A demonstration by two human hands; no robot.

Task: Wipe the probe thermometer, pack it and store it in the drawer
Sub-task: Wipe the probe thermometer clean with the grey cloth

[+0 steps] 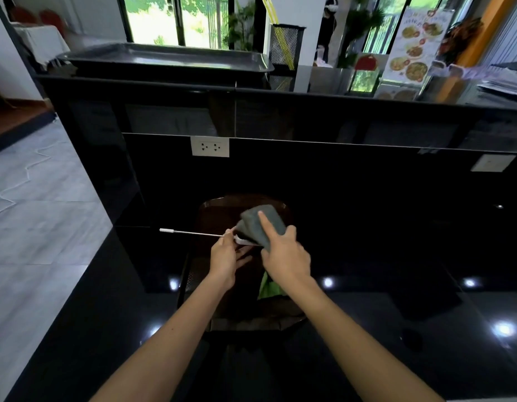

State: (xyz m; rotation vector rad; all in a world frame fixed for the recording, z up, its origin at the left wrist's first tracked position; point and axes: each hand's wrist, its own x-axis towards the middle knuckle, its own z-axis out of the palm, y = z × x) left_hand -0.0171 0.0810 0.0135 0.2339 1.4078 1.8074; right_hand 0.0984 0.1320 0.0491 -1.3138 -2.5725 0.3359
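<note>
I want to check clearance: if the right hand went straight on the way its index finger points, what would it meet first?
Nothing close: beyond the grey cloth that the right hand holds, the line passes over the brown tray, then probably meets the black counter wall; depth is unclear.

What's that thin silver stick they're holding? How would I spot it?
Look at the black counter and the brown tray on it. Above the tray, the left hand pinches the probe thermometer: a thin metal rod pointing left, white-capped at its tip, its other end under the grey cloth held by the right hand.
</note>
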